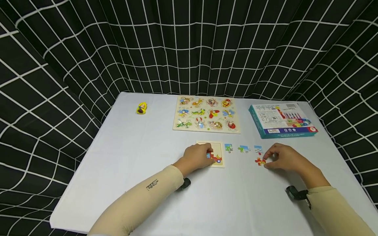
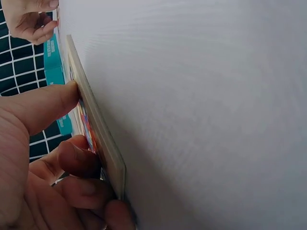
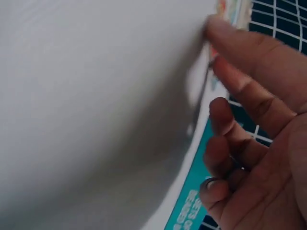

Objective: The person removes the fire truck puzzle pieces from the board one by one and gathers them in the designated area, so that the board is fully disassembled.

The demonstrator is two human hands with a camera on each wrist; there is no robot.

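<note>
Left hand (image 1: pixel 197 156): palm down, thumb and curled fingers gripping the small puzzle board (image 1: pixel 219 147), which lies on the white table (image 1: pixel 133 157). Right hand (image 1: pixel 282 158): turned inward, thumb and index finger pinching a red puzzle piece (image 1: pixel 259 161) well right of the board; remaining fingers curled. Right wrist view blurred; whether the piece touches the table cannot be determined.
</note>
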